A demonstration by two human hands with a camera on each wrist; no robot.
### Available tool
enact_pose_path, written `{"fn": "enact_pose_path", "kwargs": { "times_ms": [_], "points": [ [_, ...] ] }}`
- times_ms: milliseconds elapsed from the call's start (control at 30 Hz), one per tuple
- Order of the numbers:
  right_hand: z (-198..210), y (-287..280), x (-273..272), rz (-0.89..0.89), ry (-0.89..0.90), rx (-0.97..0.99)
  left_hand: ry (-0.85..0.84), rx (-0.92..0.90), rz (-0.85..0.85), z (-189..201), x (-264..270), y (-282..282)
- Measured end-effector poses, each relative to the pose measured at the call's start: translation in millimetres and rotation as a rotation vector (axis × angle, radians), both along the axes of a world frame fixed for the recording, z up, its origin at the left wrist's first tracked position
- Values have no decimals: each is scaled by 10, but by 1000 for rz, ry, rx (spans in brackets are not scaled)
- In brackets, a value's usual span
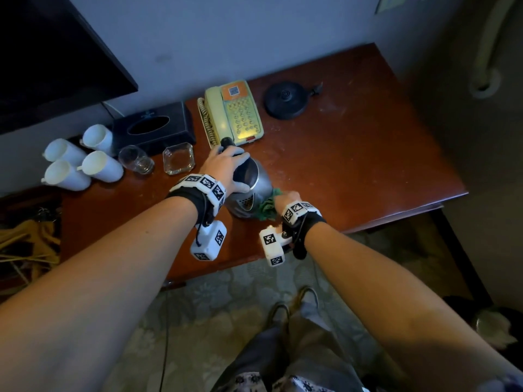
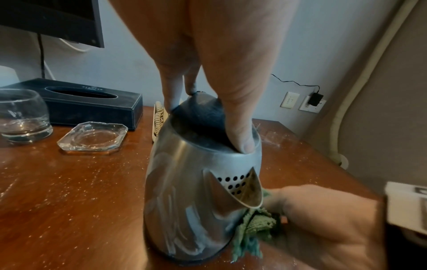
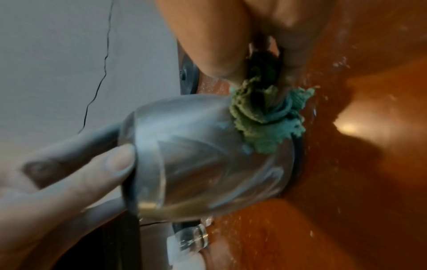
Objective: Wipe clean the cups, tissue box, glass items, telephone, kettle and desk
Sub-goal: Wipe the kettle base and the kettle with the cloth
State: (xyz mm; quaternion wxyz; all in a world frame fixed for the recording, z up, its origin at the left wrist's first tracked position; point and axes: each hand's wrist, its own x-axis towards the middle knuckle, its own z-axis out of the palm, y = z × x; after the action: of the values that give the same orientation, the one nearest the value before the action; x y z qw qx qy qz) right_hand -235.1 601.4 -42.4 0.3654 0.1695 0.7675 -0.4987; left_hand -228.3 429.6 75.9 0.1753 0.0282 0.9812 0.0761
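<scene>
A steel kettle [image 1: 260, 182] stands tilted on the brown desk [image 1: 353, 154] near its front edge. My left hand [image 1: 226, 165] grips the kettle's top from above, with the thumb [image 2: 238, 113] on the rim above the spout and the fingers [image 3: 92, 173] round the black lid. My right hand [image 1: 285, 198] holds a bunched green cloth [image 1: 267, 207] pressed against the kettle's lower side below the spout. In the left wrist view the kettle [image 2: 184, 201] shows wipe streaks, with the cloth [image 2: 254, 224] at its base. The right wrist view shows the cloth [image 3: 265, 118] on the steel wall.
A cream telephone [image 1: 235, 114] and a black kettle base [image 1: 285, 100] sit at the back. To the left are a black tissue box [image 1: 152, 128], a glass ashtray [image 1: 179, 159], a glass tumbler [image 1: 135, 159] and several white cups [image 1: 99, 165]. White specks dust the desk.
</scene>
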Motion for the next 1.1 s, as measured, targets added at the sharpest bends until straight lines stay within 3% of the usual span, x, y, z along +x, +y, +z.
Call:
{"fn": "enact_pose_path", "kwargs": {
  "times_ms": [100,233,533,633,867,1000,1100],
  "points": [
    [-32,-5,-247,-34,84,-5,8,-1,-3,-5,9,3],
    [92,-80,-480,60,154,-56,1,3,11,-8,4,-11],
    [521,44,-275,208,515,-28,-29,4,33,9,0,-20],
    [590,120,-239,213,513,-21,-48,-3,72,38,26,24],
    [582,307,-140,-5,454,23,-66,-122,194,142,67,217],
    [566,374,-76,-44,492,70,-75,-179,15,151,-16,140],
    [612,284,29,-10,551,-107,-184,-161,-72,145,-79,63]
  ]
}}
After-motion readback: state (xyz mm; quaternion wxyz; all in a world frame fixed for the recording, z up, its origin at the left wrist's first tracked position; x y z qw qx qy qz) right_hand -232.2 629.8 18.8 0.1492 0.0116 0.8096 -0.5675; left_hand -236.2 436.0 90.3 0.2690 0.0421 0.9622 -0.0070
